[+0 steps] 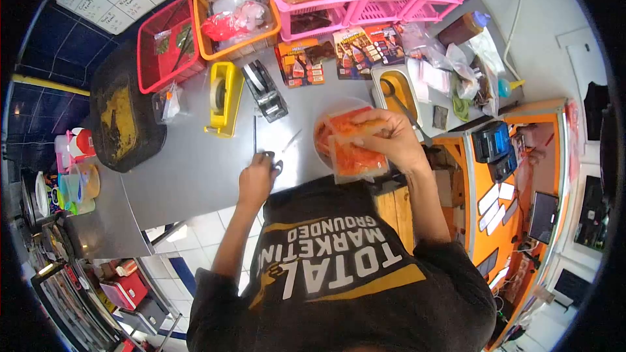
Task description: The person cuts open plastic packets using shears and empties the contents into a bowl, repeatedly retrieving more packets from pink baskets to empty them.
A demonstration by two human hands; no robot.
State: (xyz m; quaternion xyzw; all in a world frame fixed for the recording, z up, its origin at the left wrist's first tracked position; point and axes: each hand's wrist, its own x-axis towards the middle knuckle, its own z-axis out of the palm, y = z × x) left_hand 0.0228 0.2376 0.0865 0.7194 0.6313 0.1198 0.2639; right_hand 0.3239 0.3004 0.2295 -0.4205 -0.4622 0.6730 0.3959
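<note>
My left hand (256, 179) is closed round the black handles of a pair of scissors (277, 167), whose blades are spread and point away from me over the steel table. On the right, my right hand (394, 143) pinches a clear plastic sachet of orange-red sauce (352, 132) between thumb and fingers. Another red sachet (358, 164) lies just below it, at the table's front edge. Both overlap a round clear container (319, 135) with red contents, partly hidden behind them.
A yellow tape dispenser (223, 101) and a black one (264, 91) stand beyond the scissors. Red (168, 68) and orange baskets (238, 52) and pink racks (313, 16) line the back. A metal tray (383, 81) with a ladle sits at right, near menu leaflets (355, 55).
</note>
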